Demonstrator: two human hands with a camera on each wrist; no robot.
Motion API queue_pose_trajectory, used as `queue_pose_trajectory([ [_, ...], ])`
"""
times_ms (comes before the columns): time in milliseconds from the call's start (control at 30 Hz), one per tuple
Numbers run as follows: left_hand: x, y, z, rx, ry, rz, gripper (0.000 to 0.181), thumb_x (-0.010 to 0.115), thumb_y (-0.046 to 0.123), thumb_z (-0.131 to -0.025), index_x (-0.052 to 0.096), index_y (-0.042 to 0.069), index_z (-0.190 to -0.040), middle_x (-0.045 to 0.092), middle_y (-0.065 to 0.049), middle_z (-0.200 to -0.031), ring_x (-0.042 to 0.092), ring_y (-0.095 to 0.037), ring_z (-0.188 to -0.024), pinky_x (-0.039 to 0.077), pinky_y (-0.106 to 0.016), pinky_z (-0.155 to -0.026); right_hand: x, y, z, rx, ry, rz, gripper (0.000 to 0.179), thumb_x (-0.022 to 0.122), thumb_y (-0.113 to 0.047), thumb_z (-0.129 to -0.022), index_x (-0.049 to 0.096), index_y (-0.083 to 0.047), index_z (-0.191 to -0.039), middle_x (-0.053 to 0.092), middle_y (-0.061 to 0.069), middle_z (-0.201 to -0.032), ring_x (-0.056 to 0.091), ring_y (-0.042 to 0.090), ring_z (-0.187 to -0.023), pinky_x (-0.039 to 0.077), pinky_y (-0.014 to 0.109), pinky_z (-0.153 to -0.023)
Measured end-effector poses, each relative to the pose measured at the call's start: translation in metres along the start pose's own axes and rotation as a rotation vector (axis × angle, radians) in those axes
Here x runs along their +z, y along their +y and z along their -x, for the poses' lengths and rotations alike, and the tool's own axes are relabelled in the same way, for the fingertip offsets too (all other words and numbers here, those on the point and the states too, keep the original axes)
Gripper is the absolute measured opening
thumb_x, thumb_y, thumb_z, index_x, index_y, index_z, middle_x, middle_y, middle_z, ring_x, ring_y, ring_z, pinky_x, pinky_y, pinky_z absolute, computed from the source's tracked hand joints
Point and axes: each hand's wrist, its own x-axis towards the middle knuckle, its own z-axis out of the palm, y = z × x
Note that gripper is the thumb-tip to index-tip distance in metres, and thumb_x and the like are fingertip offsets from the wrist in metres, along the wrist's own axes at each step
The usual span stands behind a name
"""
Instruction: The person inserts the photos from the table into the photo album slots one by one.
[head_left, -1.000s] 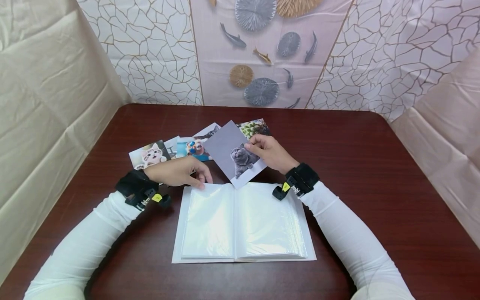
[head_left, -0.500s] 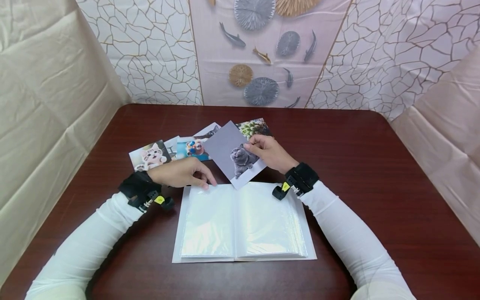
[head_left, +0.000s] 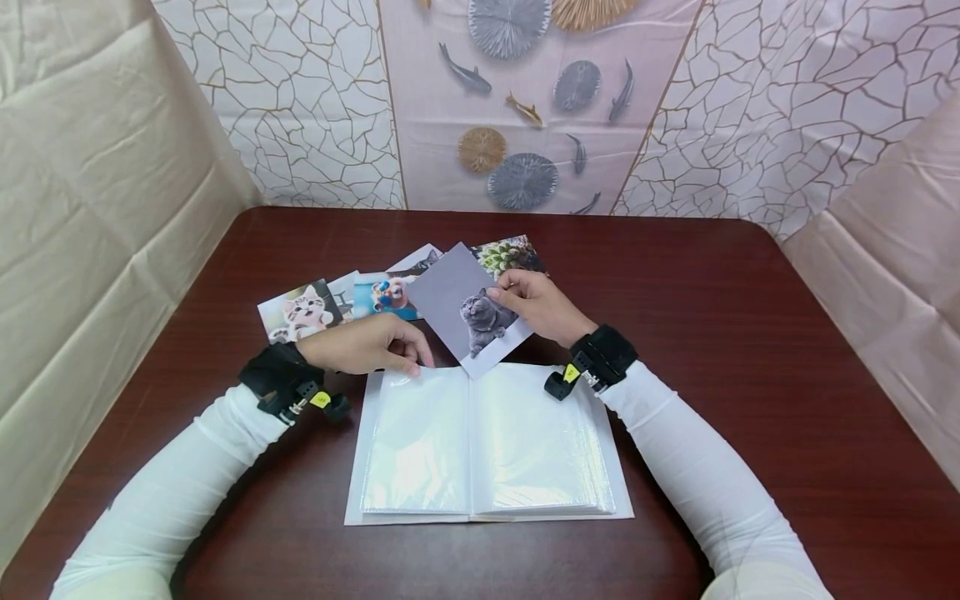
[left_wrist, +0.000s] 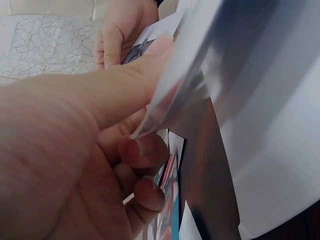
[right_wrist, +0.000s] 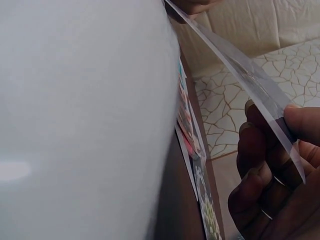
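Note:
An open photo album with clear plastic sleeves lies on the table in front of me. My left hand pinches the top edge of its left page; the left wrist view shows the thumb on one side of the plastic sleeve and fingertips behind it. My right hand holds a photo of a grey cat by its right side, thumb in front and fingers behind. The photo is turned cornerwise, and its lowest corner overlaps the album's top edge near the spine.
Several photos lie beyond the hands: a kitten photo at the left, a blue one with an animal in goggles, and a green plant photo behind the right hand. The dark red table ends at a patterned backdrop.
My left hand has shifted slightly right along the top edge of the left page. The right hand and the cat photo have stayed almost still.

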Motion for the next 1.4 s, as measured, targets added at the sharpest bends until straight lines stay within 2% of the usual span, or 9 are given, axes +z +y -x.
queue_pose_trajectory([
  [167, 0.0002, 0.0007, -0.0002, -0.026, 0.019, -0.012, 0.004, 0.076, 0.02, -0.091, 0.074, 0.017, -0.094, 0.063, 0.004, -0.08, 0.057, -0.015, -0.077, 0.047, -0.024, -0.068, 0.0004, -0.0003, 0.0004, -0.008, -0.006, 0.005, 0.016, 0.059, -0.019, -0.104, 0.06, -0.005, -0.098, 0.042, 0.002, -0.078, 0.042, 0.02, -0.073, 0.034, 0.03, -0.068],
  [300, -0.0005, 0.0019, 0.0002, -0.044, 0.035, -0.018, 0.005, 0.077, 0.02, -0.09, 0.074, 0.017, -0.088, 0.063, 0.004, -0.077, 0.056, -0.015, -0.074, 0.046, -0.024, -0.066, 0.0005, -0.0006, 0.0005, -0.011, -0.009, 0.001, 0.016, 0.059, -0.02, -0.104, 0.059, -0.005, -0.097, 0.042, 0.003, -0.078, 0.042, 0.02, -0.073, 0.034, 0.03, -0.068],
  [600, -0.0031, 0.0085, 0.0029, -0.047, 0.09, 0.013, 0.008, 0.078, 0.023, -0.089, 0.078, 0.015, -0.089, 0.072, 0.005, -0.083, 0.063, -0.014, -0.077, 0.053, -0.025, -0.069, 0.0007, 0.0001, 0.0002, -0.003, -0.015, -0.017, 0.016, 0.059, -0.019, -0.104, 0.059, -0.005, -0.096, 0.041, 0.004, -0.078, 0.041, 0.021, -0.072, 0.034, 0.03, -0.068],
  [833, -0.0032, 0.0085, 0.0015, -0.037, 0.028, -0.007, 0.004, 0.079, 0.017, -0.088, 0.079, 0.019, -0.092, 0.074, 0.006, -0.086, 0.064, -0.012, -0.08, 0.055, -0.025, -0.075, 0.0005, 0.0003, 0.001, -0.01, -0.028, -0.036, 0.018, 0.058, -0.019, -0.104, 0.057, -0.004, -0.094, 0.039, 0.005, -0.078, 0.039, 0.021, -0.071, 0.033, 0.03, -0.068],
  [1033, -0.0047, 0.0087, 0.0035, -0.059, -0.04, -0.064, 0.008, 0.078, 0.026, -0.089, 0.074, 0.02, -0.09, 0.063, 0.006, -0.079, 0.057, -0.013, -0.076, 0.05, -0.025, -0.072, 0.0006, 0.0, 0.0014, -0.009, -0.034, -0.038, 0.019, 0.058, -0.019, -0.104, 0.056, -0.004, -0.093, 0.038, 0.004, -0.075, 0.039, 0.02, -0.07, 0.033, 0.029, -0.067],
  [1233, -0.0059, 0.0064, 0.0061, -0.101, -0.041, -0.103, 0.016, 0.079, 0.03, -0.088, 0.069, 0.018, -0.085, 0.054, 0.004, -0.074, 0.053, -0.013, -0.073, 0.044, -0.025, -0.067, 0.0003, -0.0018, 0.0022, -0.013, -0.015, -0.041, 0.019, 0.059, -0.02, -0.104, 0.058, -0.004, -0.092, 0.039, 0.004, -0.077, 0.04, 0.021, -0.073, 0.032, 0.03, -0.069],
  [1400, -0.0079, 0.0028, 0.0077, -0.095, -0.059, -0.128, 0.017, 0.077, 0.031, -0.09, 0.068, 0.018, -0.084, 0.053, 0.005, -0.075, 0.053, -0.012, -0.074, 0.044, -0.024, -0.067, -0.0007, -0.0033, 0.0024, -0.007, 0.013, -0.072, 0.022, 0.061, -0.02, -0.103, 0.06, -0.003, -0.089, 0.038, 0.004, -0.075, 0.039, 0.02, -0.073, 0.031, 0.03, -0.069],
])
